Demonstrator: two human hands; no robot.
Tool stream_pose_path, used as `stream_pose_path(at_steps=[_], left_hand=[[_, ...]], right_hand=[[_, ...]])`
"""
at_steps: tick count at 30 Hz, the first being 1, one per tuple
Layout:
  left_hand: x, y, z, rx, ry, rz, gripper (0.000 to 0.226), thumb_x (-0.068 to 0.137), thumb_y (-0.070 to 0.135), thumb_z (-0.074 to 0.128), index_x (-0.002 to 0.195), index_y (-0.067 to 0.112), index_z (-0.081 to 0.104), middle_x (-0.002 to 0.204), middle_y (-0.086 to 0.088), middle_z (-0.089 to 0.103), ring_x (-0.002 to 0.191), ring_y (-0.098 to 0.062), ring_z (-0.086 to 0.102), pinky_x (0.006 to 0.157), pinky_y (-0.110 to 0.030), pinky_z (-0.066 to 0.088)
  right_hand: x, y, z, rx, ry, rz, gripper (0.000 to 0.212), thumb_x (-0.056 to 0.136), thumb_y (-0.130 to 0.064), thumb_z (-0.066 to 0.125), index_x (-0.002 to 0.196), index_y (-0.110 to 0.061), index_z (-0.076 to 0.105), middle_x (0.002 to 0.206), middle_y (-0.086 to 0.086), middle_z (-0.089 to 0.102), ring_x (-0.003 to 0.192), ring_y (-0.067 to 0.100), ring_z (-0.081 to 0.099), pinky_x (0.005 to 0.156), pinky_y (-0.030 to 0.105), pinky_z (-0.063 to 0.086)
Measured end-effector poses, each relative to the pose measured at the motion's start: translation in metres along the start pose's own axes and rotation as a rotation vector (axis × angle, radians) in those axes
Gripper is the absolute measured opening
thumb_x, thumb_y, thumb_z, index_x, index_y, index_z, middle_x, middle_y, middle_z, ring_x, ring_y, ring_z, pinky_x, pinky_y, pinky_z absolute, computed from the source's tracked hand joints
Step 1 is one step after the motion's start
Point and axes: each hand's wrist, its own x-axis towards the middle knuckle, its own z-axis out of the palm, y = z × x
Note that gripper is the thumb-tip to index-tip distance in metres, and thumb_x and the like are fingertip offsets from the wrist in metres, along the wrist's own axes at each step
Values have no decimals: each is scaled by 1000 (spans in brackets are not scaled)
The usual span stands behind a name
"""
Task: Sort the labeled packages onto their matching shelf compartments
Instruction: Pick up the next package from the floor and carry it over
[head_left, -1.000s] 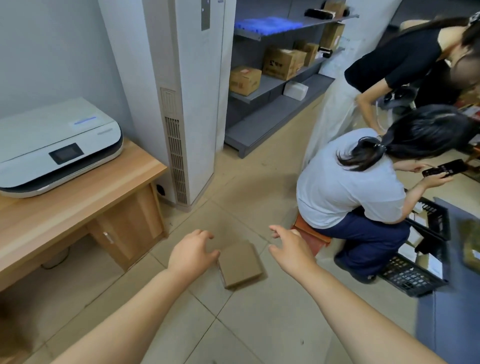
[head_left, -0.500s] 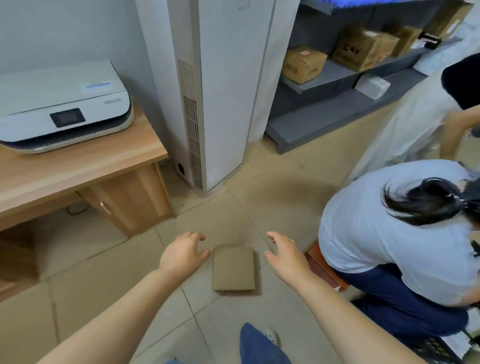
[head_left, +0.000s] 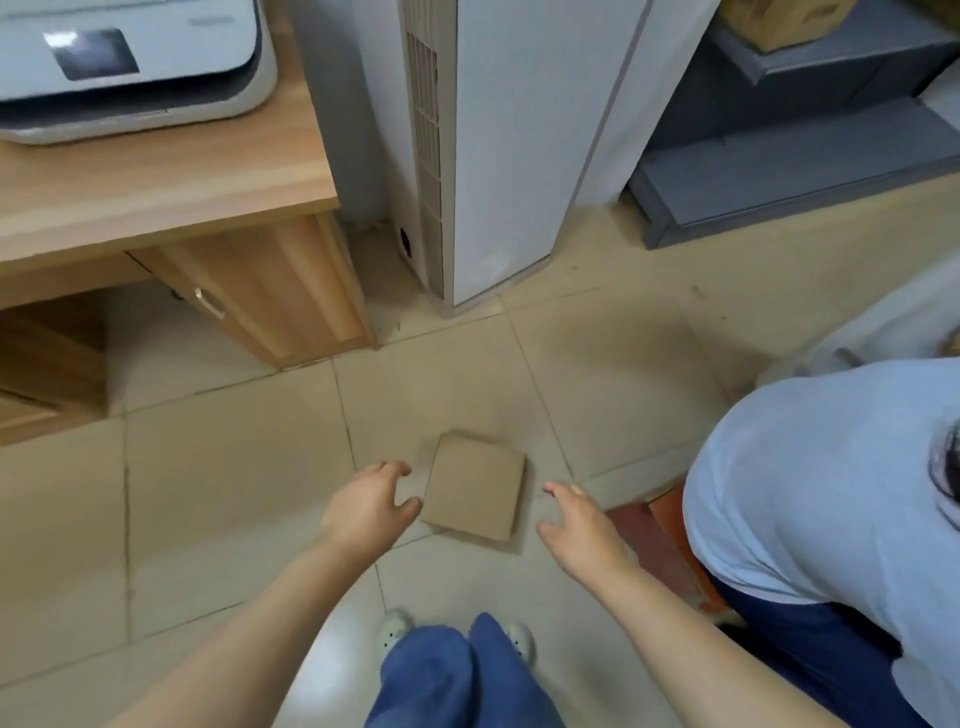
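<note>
Flat cardboard package lying on the tiled floor, plain side up, a little askew to the tile seams. Left hand open, fingers curled, thumb just at the package's left edge, gripping nothing. Right hand spread open just beside the right edge, apart from it, empty. Grey shelf well off toward the upper right.

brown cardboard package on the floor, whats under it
The flat package lies on beige floor tiles, across a grout line. The tile beneath it and its underside, including any label, are hidden. Both open hands, left and right, flank it.
</note>
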Motion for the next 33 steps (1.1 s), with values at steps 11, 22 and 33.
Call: stream_pose_path(at_steps=[11,22,33], left_hand=[[134,-94,186,-73,-72,-95,47,85,36,54,130,22,47,127,2,55,115,-18,53,86,-31,46],[258,-161,368,-27,-146,-105,51,85,33,52,134,22,42,130,3,52,118,-17,49,83,-30,43],[342,-198,444,-5,-250,-83,41,85,28,52,120,9,44,121,-13,54,110,-30,52,85,-36,45]], right_hand=[[165,95,152,-44,-103,60,53,88,-15,51,139,-12,38,142,9,42,131,23,39,105,25,29],[310,205,290,63,-16,185,56,84,-11,53,137,-14,39,134,9,46,122,23,46,96,29,39],[394,257,347,218,83,330,45,81,-19,56,123,-7,43,130,17,51,113,33,54,92,38,46]])
